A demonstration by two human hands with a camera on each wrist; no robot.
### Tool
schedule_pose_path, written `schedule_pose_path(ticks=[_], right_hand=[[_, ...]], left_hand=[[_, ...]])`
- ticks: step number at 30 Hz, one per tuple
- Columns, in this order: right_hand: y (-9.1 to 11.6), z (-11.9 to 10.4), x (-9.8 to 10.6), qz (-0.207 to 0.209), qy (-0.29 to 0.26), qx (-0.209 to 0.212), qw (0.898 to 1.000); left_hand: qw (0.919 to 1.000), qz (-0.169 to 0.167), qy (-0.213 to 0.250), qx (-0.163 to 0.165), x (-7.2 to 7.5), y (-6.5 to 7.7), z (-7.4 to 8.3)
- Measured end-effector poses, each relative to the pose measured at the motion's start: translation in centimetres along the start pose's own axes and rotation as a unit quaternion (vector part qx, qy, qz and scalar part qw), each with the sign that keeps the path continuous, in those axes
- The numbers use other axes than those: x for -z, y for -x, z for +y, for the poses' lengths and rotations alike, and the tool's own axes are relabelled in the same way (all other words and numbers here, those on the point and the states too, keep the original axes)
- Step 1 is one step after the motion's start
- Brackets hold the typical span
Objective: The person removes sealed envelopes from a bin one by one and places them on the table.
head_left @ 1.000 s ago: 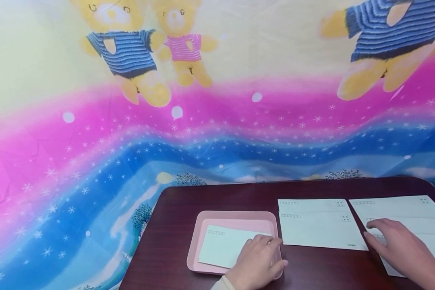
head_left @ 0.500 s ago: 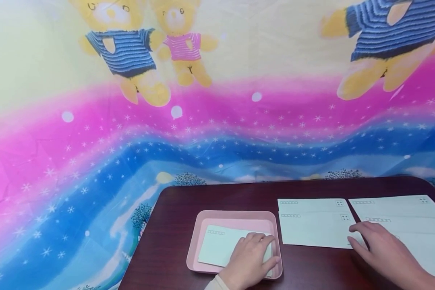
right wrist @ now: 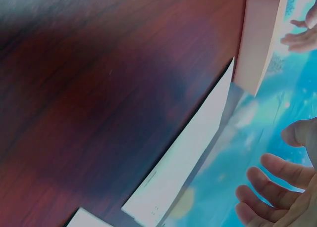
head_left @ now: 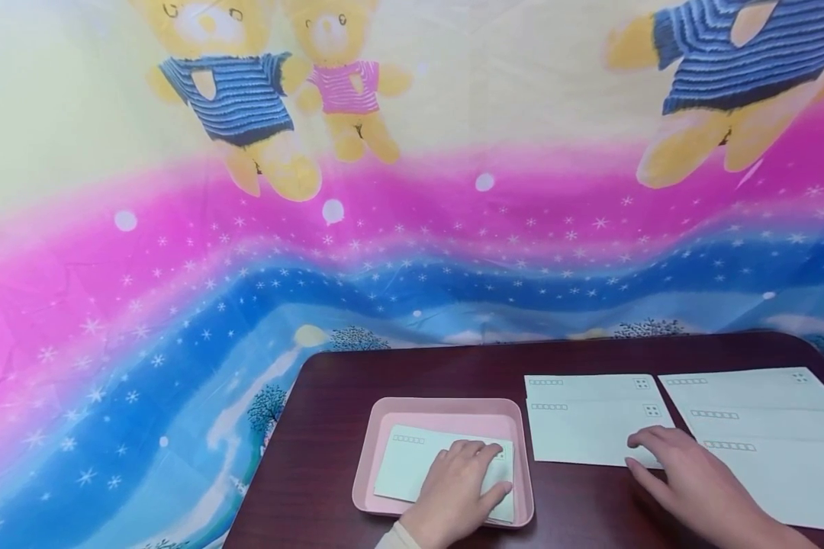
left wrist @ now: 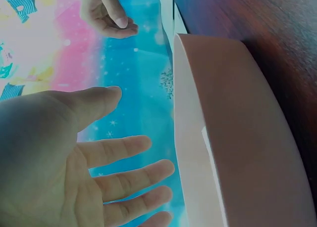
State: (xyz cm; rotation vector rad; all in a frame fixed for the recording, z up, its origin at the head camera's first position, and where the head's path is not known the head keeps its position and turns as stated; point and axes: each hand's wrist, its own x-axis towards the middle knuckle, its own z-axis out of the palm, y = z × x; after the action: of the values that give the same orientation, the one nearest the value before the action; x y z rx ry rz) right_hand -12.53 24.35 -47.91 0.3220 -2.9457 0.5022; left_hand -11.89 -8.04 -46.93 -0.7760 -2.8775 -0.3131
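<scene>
Pale envelopes (head_left: 401,465) lie slightly askew in a shallow pink tray (head_left: 367,488) at the middle of the head view. My left hand (head_left: 456,488) hovers over them, fingers spread and nothing in its grasp; in the left wrist view the palm and loose fingers are bare above the tray's rim. My right hand (head_left: 687,480) is held over the table, its fingers overlapping the lower right corner of the nearer envelope pile (head_left: 584,435). Its fingers are relaxed and hold nothing in the right wrist view. Another overlapping set of envelopes (head_left: 796,480) lies to the right, partly covered by my forearm.
A dark reddish-brown table (head_left: 426,374) with rounded far corners carries everything. Behind it hangs a bright cloth (head_left: 412,229) printed with bears, snowflakes and blue bands. The tray's raised walls stand just left of the nearer envelope pile.
My left hand has moved left from the tray's right rim to above the envelopes inside. My right hand has moved left from the right set of envelopes to the nearer pile's corner.
</scene>
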Motion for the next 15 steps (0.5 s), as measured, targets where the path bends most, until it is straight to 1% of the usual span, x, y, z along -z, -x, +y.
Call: schedule_pose_path(ticks=[7, 12, 15], right_hand=[[0.4, -1.6, -1.0, 0.043, 0.008, 0.039, 0.998], [0.4, -2.7, -1.6, 0.034, 0.008, 0.042, 0.999], [0.5, -3.5, -1.8, 0.037, 0.005, 0.044, 0.998]], left_hand=[[0.9998, -0.010, 0.009, 0.018, 0.0, 0.3, -0.5], [0.9995, -0.007, 0.015, 0.028, 0.0, 0.5, -1.0], [0.9991, -0.010, 0.023, 0.035, 0.0, 0.7, -1.2]])
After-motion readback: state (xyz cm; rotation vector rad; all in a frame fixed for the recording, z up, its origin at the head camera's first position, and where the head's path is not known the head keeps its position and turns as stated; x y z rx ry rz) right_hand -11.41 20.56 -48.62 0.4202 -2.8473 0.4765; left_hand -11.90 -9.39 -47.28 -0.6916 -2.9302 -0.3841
